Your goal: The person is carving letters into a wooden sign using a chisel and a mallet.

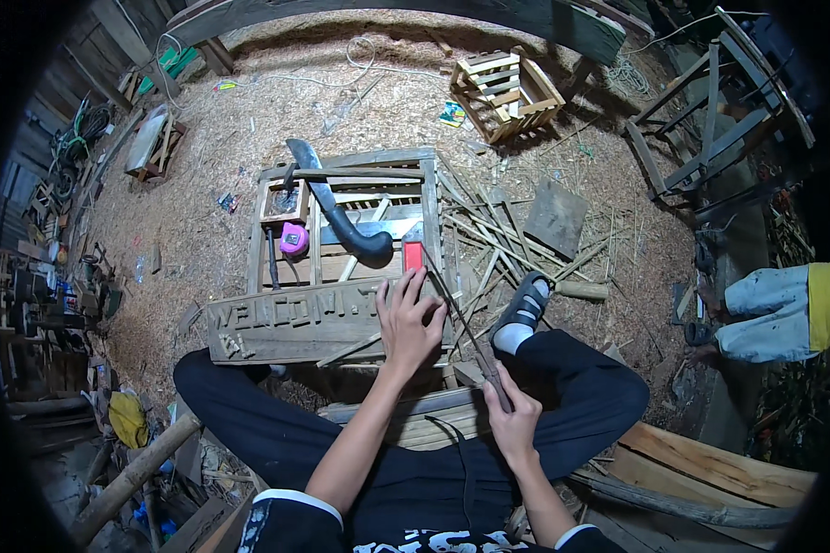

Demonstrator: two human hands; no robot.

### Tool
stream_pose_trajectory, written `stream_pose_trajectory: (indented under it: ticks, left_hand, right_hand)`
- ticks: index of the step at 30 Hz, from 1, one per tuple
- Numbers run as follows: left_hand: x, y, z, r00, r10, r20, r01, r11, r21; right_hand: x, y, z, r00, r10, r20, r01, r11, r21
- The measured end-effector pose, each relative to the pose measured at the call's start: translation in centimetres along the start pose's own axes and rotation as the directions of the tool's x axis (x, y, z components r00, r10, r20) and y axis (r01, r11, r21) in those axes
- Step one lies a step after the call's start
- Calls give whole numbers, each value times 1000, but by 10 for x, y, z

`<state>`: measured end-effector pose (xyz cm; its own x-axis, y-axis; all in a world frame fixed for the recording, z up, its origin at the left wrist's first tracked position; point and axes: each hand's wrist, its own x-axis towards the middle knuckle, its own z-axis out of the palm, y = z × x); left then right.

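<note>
My right hand (512, 410) is wrapped round the dark handle of a long thin-bladed tool (471, 341), seen nearly edge-on and slanting up and left. My left hand (409, 318) hovers over or rests on the right end of a grey wooden board (277, 352); its thumb and forefinger are pinched beside the blade, and whatever they hold is too small to make out. Short wooden strips form raised letters on the board. Just beyond my left fingertips is the red handle of a try square (413, 256). A loose wooden stick (350, 351) lies at the board's lower edge.
On a slatted wooden frame (428, 198) lie a large curved knife (327, 198), a pink tape measure (294, 239) and a small wooden box (283, 201). Thin sticks (498, 240) and a flat board (556, 217) are at right. A slatted crate (507, 95) stands farther back.
</note>
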<state>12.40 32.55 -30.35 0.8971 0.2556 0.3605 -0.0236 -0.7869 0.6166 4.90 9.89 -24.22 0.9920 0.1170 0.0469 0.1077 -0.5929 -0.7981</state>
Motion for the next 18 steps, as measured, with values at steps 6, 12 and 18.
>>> stream_pose_trajectory:
  ticks: [6,12,18]
  left_hand:
    - [0,-3,-1,1000,17,15,-17,1000,10]
    - [2,1,2,1000,21,7,-21,1000,1]
    - [1,1,0,1000,-3,15,3,1000,-14]
  right_hand:
    - [24,-16,12,998,58,36,-58,998,16]
    - [16,-10,11,999,-28,-17,28,1000,3]
    - [4,-4,5,1000,-7,-7,7,1000,-19]
